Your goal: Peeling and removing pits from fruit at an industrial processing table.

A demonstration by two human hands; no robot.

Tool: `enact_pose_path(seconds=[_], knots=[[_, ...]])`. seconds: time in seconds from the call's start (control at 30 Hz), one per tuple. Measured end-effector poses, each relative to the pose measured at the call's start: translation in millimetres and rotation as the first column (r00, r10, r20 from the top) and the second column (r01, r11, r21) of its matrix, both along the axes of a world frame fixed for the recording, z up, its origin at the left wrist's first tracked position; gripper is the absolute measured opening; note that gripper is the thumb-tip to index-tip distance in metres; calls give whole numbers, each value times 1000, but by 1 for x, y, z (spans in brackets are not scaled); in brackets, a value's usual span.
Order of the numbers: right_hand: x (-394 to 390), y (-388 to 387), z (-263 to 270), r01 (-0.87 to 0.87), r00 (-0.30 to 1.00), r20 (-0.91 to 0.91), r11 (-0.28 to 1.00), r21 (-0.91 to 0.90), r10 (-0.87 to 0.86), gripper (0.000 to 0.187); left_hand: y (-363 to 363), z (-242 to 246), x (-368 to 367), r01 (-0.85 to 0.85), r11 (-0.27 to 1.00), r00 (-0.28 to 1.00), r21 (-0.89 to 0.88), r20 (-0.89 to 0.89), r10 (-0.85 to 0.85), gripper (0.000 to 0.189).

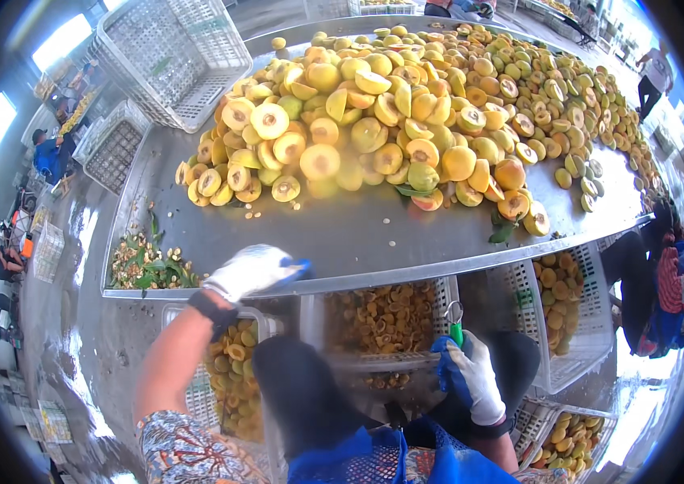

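My left hand [255, 272], in a white glove with blue-coated fingers, hovers over the near edge of a metal table [342, 242]. Its fingers point right, somewhat blurred, and I see nothing held in them. Lower down, above my lap, my right hand [469, 372] wears the same kind of glove. It is closed around the green handle of a pitting tool [456, 331], whose metal loop points up. On the table lies a large heap of yellow peaches [372, 133], many cut in half with the stones showing.
Pits and leaves [148, 266] gather at the table's left corner. Under the table edge stands a crate of peach pieces [387, 317]. Crates of peaches flank my legs at left [236, 375] and right [560, 296]. An empty plastic crate [166, 66] lies tipped at the table's back left.
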State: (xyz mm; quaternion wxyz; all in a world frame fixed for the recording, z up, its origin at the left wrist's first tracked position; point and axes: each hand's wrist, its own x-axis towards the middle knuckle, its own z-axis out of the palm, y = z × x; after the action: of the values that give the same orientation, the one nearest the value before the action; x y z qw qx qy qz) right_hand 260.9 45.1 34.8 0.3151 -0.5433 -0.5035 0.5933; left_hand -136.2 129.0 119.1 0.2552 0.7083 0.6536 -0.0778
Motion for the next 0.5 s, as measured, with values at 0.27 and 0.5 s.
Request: enact_pose_path(seconds=[0.27,0.5], knots=[[-28,18,51,-98,990,89,992,-81,105,31,13,26,-36,-223,893,934,392,-177,311,35],[-1,20,65,-72,990,-134,979,-192,47,27,176,36,154,136,623,948,770,81,-307,43]])
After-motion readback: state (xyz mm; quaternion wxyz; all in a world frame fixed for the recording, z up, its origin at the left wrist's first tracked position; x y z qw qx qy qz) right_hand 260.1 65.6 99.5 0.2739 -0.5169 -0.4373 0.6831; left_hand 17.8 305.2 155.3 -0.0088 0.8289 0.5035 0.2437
